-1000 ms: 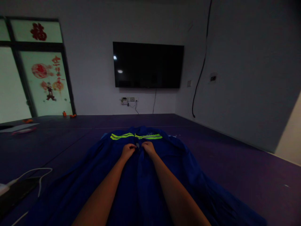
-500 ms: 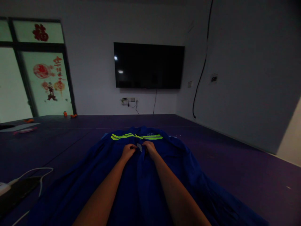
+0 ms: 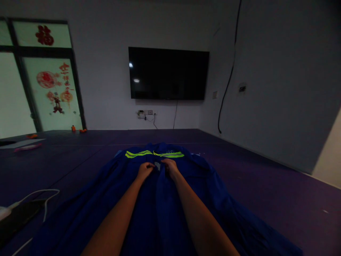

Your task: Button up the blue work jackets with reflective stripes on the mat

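A dark blue work jacket lies spread out, its collar at the far end and its sleeves out to both sides. Yellow-green reflective strips cross its chest. Below the strips, my left hand pinches the jacket's front edge left of the middle. My right hand grips the other front edge, just to the right. A small greyish patch shows between the two hands; I cannot make out what it is. The fingertips are partly hidden by the cloth.
The jacket rests on a dark purple surface. At the lower left are a dark flat object and a white cable. Small orange things stand near the glass door. A television hangs on the far wall.
Both hands stay almost in place at the jacket's front. The grey patch between them and the front flap have shifted slightly.
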